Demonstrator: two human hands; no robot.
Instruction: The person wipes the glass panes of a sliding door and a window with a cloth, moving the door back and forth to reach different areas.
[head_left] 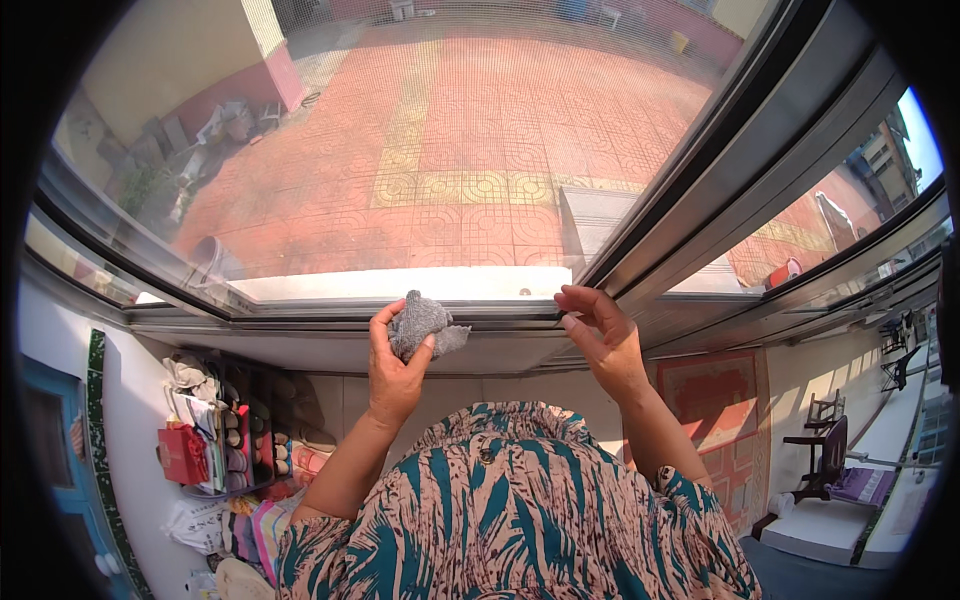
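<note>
My left hand [395, 375] grips a crumpled grey cloth [424, 322] between thumb and fingers, right at the metal sill track [330, 312] of a window. Farther right, my right hand [610, 345] is at the same track, by the foot of the upright metal frame [690, 170]. Its thumb and forefinger are pinched close together beside a small dark spot; what they hold, if anything, is too small to tell. Beyond both hands stands a mesh-covered window panel [500, 130].
To the left, a shoe rack [255, 440] holds several shoes, with a red box [183, 455] and folded fabrics around it. A red patterned rug [710, 400], a dark wooden chair [825, 450] and a purple cloth [862, 485] are at the right. Outside lies a red-tiled courtyard [480, 220].
</note>
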